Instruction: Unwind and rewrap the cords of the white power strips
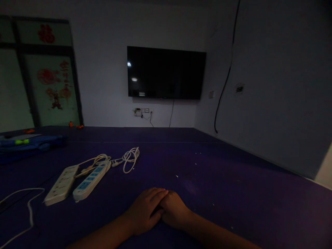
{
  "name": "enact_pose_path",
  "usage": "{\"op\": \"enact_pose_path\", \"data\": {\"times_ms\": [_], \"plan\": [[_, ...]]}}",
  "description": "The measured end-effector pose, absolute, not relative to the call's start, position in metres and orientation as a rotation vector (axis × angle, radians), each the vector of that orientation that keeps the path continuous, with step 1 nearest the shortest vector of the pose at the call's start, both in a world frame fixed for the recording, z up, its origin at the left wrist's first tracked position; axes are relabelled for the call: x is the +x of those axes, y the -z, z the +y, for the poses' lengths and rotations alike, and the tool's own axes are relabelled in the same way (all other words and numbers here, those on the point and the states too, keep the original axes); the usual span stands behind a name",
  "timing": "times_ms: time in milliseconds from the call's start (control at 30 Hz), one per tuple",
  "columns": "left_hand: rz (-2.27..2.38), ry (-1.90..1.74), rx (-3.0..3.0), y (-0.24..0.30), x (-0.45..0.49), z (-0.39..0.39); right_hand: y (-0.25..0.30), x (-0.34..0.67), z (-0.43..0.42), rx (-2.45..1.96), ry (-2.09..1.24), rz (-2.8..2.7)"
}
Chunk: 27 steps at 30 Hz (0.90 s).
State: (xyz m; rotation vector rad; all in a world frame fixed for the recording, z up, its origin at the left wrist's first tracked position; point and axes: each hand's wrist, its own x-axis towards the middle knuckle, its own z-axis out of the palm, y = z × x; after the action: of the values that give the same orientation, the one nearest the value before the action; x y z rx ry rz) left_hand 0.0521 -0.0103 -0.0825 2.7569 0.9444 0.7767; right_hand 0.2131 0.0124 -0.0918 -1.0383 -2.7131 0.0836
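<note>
My left hand (143,211) lies with its fingers over the knuckles of my right hand (175,210), its thumb beneath. Curled into a fist, the right hand hides whatever may be inside it. Both rest low in the middle of the head view, on or just above the dark blue-purple surface (160,162). To the left of them lie a power strip with blue sockets (91,180) and a plain white power strip (61,185). A coiled white cord (131,158) sits behind the strips. Neither hand touches any of these.
A loose white cable (30,211) runs along the near left. Blue cloth (33,142) is heaped at the far left, with small orange objects (80,127) behind. Small white scraps (177,176) dot the surface. On the far wall hangs a television (166,73); a black cable (223,88) hangs at the right.
</note>
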Motion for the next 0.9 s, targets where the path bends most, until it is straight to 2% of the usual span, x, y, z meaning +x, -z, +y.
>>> {"op": "enact_pose_path", "data": {"times_ms": [900], "plan": [[0.937, -0.758, 2.757, 0.0823, 0.0511, -0.0105, 0.0875, 0.2124, 0.0095, -1.058, -0.122, -2.700]]}}
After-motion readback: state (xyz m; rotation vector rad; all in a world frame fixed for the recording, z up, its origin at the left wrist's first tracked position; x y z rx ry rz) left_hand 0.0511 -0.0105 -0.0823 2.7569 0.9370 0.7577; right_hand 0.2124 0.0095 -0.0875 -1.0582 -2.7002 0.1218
